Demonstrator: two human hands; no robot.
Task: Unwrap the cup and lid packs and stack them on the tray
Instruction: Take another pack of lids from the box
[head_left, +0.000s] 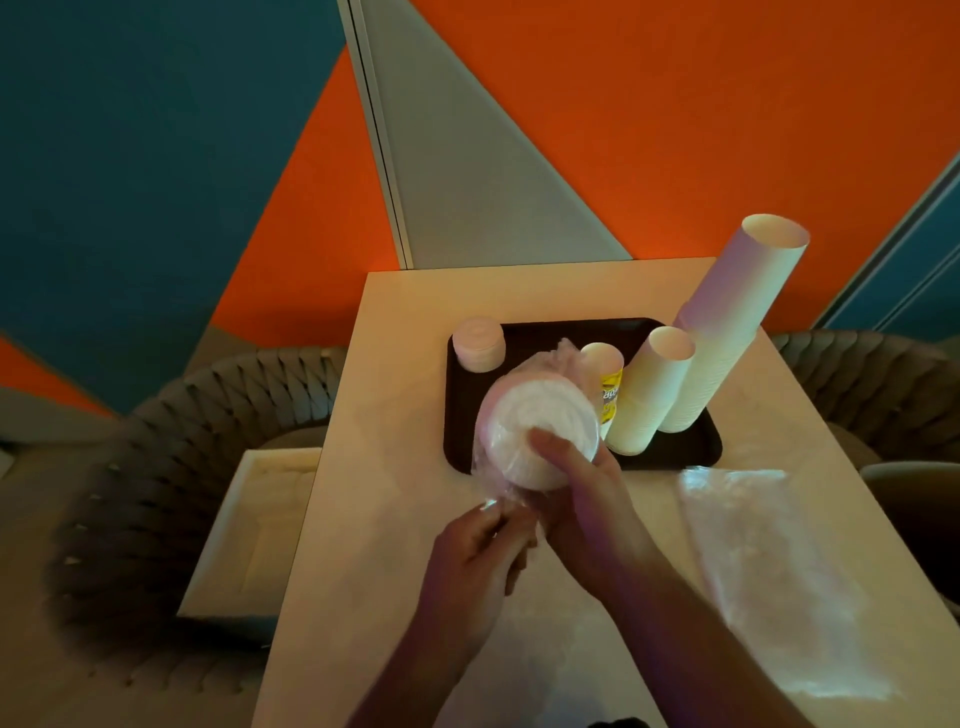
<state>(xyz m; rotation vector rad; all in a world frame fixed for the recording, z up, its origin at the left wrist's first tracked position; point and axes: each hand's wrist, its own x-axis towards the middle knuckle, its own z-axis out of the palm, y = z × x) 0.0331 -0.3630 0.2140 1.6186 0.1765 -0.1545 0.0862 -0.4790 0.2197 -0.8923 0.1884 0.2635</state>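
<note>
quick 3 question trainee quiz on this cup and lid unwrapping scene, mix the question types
1. True or false: the tallest stack of white paper cups stands at the right end of the dark rectangular tray.
2. Multiple choice: the right hand holds A) a cup stack, B) the pack of white round lids in clear plastic wrap, C) the tray.
3. Fill in: the left hand pinches the loose ____ of the pack.

Key: 1 true; 2 B; 3 wrap. An emptied clear plastic bag lies on the pale table to the right, and a short unwrapped stack of white lids sits at the tray's far left corner.
</note>
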